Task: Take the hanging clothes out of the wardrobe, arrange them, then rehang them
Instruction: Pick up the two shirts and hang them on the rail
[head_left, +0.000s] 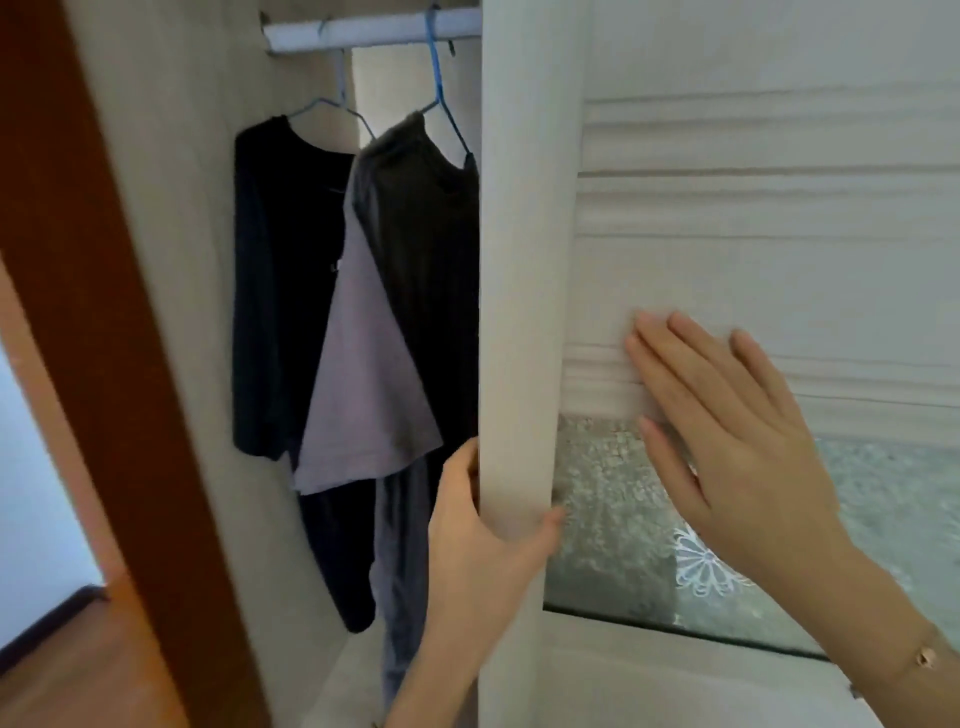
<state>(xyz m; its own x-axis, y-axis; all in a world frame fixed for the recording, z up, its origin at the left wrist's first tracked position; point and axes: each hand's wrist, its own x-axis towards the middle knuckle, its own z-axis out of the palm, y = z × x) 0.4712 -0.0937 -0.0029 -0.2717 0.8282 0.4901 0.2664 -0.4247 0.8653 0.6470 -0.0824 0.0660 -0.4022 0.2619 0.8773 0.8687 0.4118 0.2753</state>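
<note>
Wardrobe open at its left side; door (519, 260) edge stands upright mid-frame. Left hand (478, 561) grips that edge low down: thumb lies on the door's front face, fingers curl round behind the edge and are mostly hidden. Right hand (737, 441) lies flat on the door front, fingers straight and slightly spread, tips pointing up and left, palm over the top edge of the frosted glass panel (623, 519). Thin bracelet (924, 657) on the right wrist. Clothes hang inside, left of the door edge, from the white rail (374, 31) across the top of the opening. Black top (280, 286) nearest the left wall on a pale blue hanger (337, 98); dark grey top (426, 249) beside the door edge on a brighter blue hanger (441, 78). Both hang with long axis vertical, necks up, hems down. A pale garment (363, 389) hangs between them, slanting down to the left, its hanger not visible. Grey trousers (400, 597) drop below it, legs vertical, lower ends behind the left forearm. Neither hand touches the clothes. Brown frame (104, 364) runs diagonally along the left edge.
</note>
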